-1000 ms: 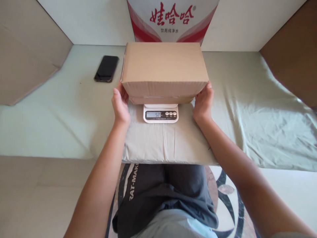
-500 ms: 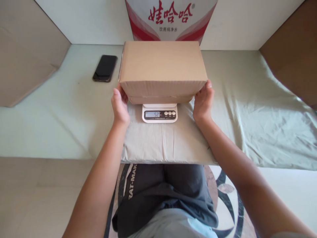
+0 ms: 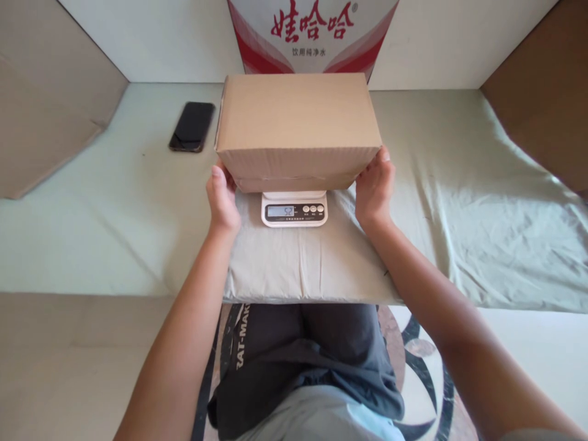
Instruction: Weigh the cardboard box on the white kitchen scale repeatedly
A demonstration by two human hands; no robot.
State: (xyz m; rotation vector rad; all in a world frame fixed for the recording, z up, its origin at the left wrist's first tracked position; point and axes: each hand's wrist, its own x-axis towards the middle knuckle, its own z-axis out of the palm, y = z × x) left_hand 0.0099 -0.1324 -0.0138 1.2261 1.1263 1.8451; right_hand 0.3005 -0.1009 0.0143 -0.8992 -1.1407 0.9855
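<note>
A closed brown cardboard box (image 3: 297,113) sits over a white digital kitchen scale (image 3: 294,222), whose front panel shows below it. The lit display reads what looks like 52. My left hand (image 3: 223,195) is at the box's lower left side, thumb up, other fingers partly hidden behind the near corner. On the opposite side my right hand (image 3: 375,187) holds the lower right side, its fingertips near the corner. The box hides the scale's platform, so I cannot tell how much of the weight rests there.
A black phone (image 3: 192,127) lies left of the box on the pale green cloth (image 3: 114,226). Behind stands a red and white printed carton (image 3: 315,37) against the white wall. Brown cardboard panels (image 3: 50,98) flank the surface on both sides. The cloth's front edge is near my lap.
The whole view has shifted slightly. Both hands stay at the box's sides, and the display shows the same figures.
</note>
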